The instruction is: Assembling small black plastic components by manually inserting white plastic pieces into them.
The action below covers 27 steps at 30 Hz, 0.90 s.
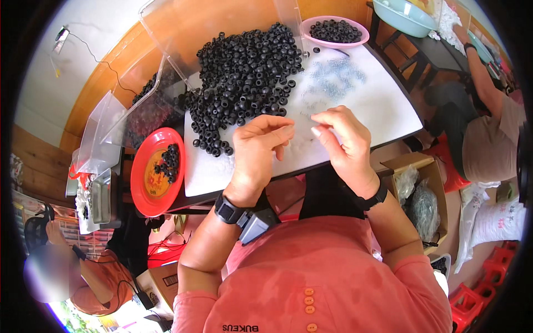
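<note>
My left hand [260, 145] is at the near edge of the black heap, thumb and fingertips pressed together. What it pinches, if anything, is hidden. My right hand [345, 136] hovers over the white tabletop [383, 105], its thumb and forefinger curled toward each other with a small gap, and nothing shows between them. A large heap of small black ring-like pieces with holes [244, 72] spreads across the table's left and middle. Beyond my right hand lies a scatter of tiny clear pieces [336, 76].
A red plate [139, 186] with some black pieces sits at the left; a pink bowl [363, 36] of them stands at the back. Clear plastic panels [166, 33] flank the heap. An open cardboard box [438, 222] is at the right. Other people [494, 133] sit right and lower left.
</note>
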Tool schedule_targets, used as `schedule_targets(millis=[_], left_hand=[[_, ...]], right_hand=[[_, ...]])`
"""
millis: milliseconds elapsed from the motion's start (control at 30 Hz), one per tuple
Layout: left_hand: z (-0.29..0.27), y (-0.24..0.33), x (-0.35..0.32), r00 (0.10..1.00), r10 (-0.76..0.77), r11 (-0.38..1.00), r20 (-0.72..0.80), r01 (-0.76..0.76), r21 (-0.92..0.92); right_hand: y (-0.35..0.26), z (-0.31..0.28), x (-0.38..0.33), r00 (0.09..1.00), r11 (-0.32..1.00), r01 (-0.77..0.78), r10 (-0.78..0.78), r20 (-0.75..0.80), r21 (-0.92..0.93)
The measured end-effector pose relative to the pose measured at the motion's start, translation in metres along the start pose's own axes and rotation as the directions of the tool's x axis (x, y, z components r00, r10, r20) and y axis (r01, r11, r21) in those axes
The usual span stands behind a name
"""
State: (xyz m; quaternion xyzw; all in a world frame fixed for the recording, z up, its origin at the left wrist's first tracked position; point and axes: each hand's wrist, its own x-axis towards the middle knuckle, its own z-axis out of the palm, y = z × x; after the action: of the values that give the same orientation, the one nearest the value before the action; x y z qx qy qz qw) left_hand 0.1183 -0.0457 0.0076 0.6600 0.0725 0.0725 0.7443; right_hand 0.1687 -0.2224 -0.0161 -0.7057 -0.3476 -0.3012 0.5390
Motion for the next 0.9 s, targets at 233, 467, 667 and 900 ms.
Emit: schedule_targets(millis=[233, 467, 667, 900], left_hand=[[0.001, 0.01, -0.019, 0.99, -0.142, 0.932, 0.024, 0.142, -0.334], [-0.013, 0.003, -0.024, 0.996, -0.085, 0.962, 0.02, 0.087, -0.257], [-0.014, -0.003, -0.028, 0.998, -0.057, 0.973, -0.016, 0.052, -0.224], [-0.011, -0.008, -0.026, 0.999, -0.009, 0.958, -0.053, -0.007, -0.286]], right_hand=[[-0.015, 0.024, 0.0, 0.993, 0.977, -0.031, 0.006, 0.122, 0.21], [-0.02, 0.032, -0.002, 0.98, 0.939, -0.136, 0.081, 0.183, 0.316], [-0.022, 0.03, -0.002, 0.893, 0.783, -0.435, 0.313, 0.324, 0.444], [-0.024, 0.039, -0.005, 0.892, 0.816, -0.436, 0.335, 0.304, 0.379]])
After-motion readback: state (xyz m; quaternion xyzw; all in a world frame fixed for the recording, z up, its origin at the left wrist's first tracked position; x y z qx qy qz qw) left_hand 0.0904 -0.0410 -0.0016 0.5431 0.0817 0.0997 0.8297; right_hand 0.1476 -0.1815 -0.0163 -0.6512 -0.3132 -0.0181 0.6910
